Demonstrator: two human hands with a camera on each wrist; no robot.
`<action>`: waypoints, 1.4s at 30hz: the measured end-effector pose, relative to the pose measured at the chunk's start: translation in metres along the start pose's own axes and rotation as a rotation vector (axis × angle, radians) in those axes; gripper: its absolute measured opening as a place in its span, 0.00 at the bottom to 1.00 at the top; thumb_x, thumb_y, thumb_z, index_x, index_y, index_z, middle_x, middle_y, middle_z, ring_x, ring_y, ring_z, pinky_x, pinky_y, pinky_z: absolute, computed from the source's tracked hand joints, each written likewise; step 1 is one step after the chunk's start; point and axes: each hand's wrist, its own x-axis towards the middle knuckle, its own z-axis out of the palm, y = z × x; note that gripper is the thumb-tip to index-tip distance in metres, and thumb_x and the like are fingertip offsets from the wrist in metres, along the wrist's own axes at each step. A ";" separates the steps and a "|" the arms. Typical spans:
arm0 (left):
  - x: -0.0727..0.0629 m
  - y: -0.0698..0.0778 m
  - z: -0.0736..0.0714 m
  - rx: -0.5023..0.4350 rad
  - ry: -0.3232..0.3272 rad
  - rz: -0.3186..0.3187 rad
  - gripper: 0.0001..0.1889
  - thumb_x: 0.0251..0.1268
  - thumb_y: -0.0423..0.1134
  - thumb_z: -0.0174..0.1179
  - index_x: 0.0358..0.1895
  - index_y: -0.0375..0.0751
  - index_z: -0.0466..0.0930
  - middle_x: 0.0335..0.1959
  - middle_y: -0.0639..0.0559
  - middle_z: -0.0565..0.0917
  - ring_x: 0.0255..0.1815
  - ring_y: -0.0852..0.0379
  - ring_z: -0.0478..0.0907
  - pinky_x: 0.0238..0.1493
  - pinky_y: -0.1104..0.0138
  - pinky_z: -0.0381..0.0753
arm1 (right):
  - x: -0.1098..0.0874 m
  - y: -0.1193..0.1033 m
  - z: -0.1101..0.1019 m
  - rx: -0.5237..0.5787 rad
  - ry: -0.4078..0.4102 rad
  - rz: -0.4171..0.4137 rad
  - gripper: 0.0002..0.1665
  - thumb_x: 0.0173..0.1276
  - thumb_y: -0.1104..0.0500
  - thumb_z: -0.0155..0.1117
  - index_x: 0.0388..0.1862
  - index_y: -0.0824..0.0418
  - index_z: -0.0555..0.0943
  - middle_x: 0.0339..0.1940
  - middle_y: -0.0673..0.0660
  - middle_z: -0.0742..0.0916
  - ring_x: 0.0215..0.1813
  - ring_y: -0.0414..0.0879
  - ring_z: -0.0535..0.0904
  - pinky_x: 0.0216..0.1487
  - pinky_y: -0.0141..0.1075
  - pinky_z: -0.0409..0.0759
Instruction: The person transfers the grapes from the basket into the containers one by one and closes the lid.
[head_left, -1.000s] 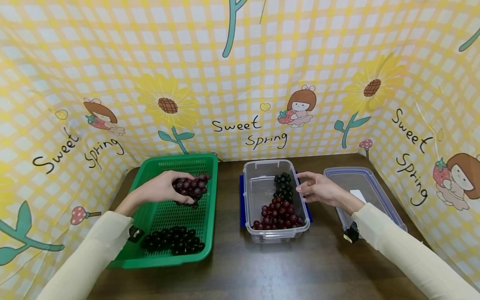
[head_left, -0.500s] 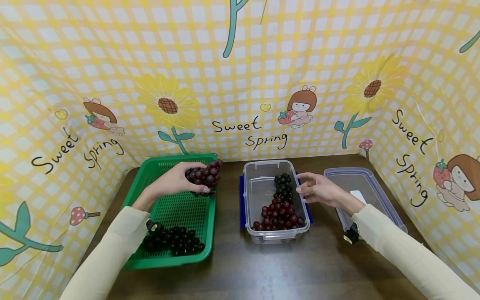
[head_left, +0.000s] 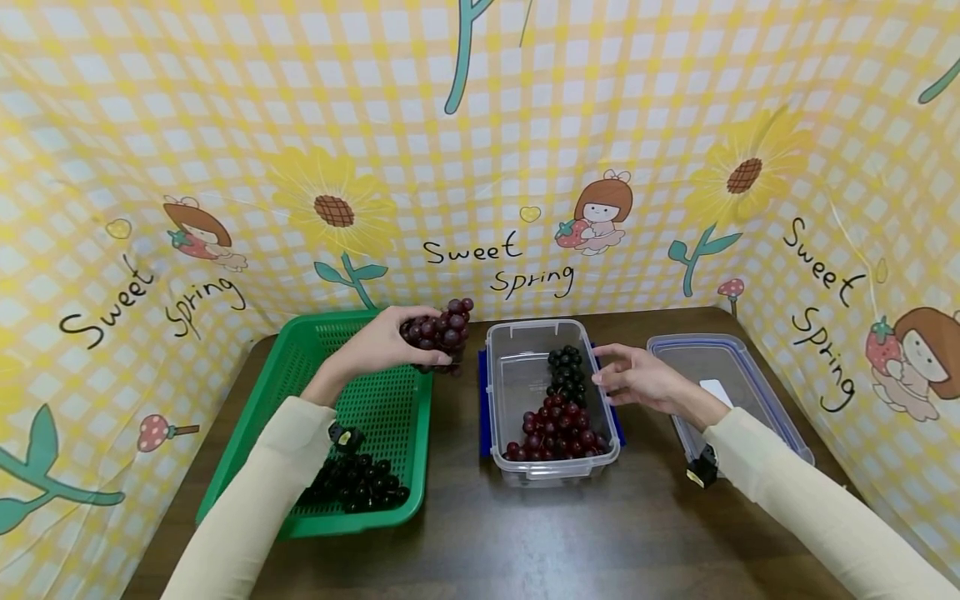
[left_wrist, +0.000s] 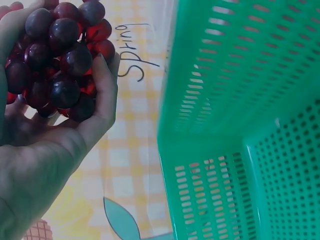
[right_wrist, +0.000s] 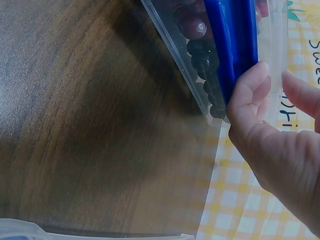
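My left hand (head_left: pixel 387 340) holds a bunch of dark red grapes (head_left: pixel 442 331) in the air, just past the right side of the green basket (head_left: pixel 425 417). In the left wrist view, the thumb and fingers curl round the grapes (left_wrist: pixel 62 60). My right hand (head_left: pixel 636 379) grips the right side of a clear plastic container (head_left: pixel 517 328); in the right wrist view its fingers bend against the wall by the blue latch (right_wrist: pixel 232 45), the thumb at the rim. Inside the container, black grapes (head_left: pixel 567 372) lie along the right, red grapes (head_left: pixel 558 432) at the near end.
Black grapes (head_left: pixel 363 482) lie at the near end of the basket, partly hidden by my left sleeve. A clear lid with a blue seal (head_left: pixel 738 354) lies on the brown table (head_left: pixel 480 533) at the right, partly under my right forearm. Checked cloth (head_left: pixel 480 183) hangs behind.
My left hand has carried the red grapes up and right, from inside the basket to beyond its right rim. The right hand and the container stay where they were.
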 end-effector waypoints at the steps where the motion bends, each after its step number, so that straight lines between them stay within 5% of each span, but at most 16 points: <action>1: 0.002 0.001 0.001 -0.009 0.002 0.004 0.30 0.58 0.53 0.79 0.66 0.63 0.81 0.60 0.49 0.86 0.55 0.49 0.85 0.49 0.57 0.87 | 0.000 0.000 0.000 0.002 0.001 0.002 0.41 0.78 0.64 0.63 0.84 0.64 0.58 0.53 0.64 0.85 0.45 0.44 0.84 0.49 0.41 0.89; 17: 0.039 0.018 0.025 -0.017 0.002 0.037 0.32 0.58 0.55 0.78 0.67 0.63 0.81 0.58 0.52 0.88 0.55 0.51 0.86 0.48 0.56 0.88 | 0.001 0.000 -0.002 0.013 -0.018 -0.005 0.42 0.78 0.63 0.63 0.85 0.64 0.57 0.49 0.59 0.86 0.44 0.43 0.83 0.48 0.40 0.89; 24: 0.054 0.023 0.034 0.042 0.005 0.034 0.38 0.56 0.58 0.78 0.73 0.62 0.77 0.62 0.53 0.86 0.60 0.52 0.84 0.57 0.53 0.85 | 0.000 0.000 -0.002 0.008 -0.016 -0.011 0.42 0.79 0.63 0.63 0.85 0.64 0.56 0.49 0.58 0.85 0.45 0.43 0.83 0.49 0.39 0.89; 42: 0.098 0.018 0.071 0.113 -0.013 0.056 0.37 0.56 0.56 0.79 0.71 0.54 0.79 0.68 0.50 0.82 0.66 0.50 0.80 0.66 0.49 0.82 | 0.002 0.001 -0.001 0.018 -0.009 -0.001 0.41 0.78 0.65 0.62 0.84 0.64 0.58 0.47 0.56 0.86 0.44 0.43 0.84 0.48 0.40 0.89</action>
